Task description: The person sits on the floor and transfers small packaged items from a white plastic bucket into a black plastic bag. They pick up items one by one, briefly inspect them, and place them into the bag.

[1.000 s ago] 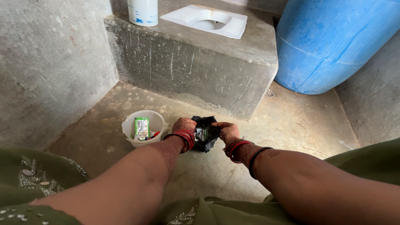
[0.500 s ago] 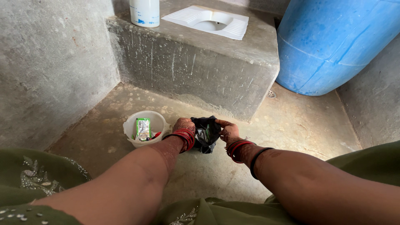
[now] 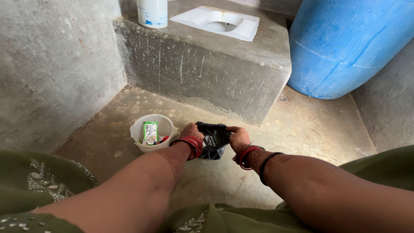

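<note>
A small black plastic bag (image 3: 213,140) sits on the concrete floor with its mouth held apart. My left hand (image 3: 192,131) grips its left edge and my right hand (image 3: 238,137) grips its right edge. Wrappers and small scraps show inside the bag. Both wrists wear red bangles, and the right one also has a black band. Just left of my left hand stands a small white plastic bucket (image 3: 141,127) holding a green sachet (image 3: 150,132) and some red bits.
A raised concrete step (image 3: 207,69) with a white squat toilet pan (image 3: 217,20) and a white container (image 3: 152,12) lies ahead. A big blue drum (image 3: 345,43) stands at the right. A floor drain (image 3: 282,97) sits by it. Concrete walls close both sides.
My hands have pulled the bag's mouth wider apart, so its contents show more. The view has shifted slightly to the left.
</note>
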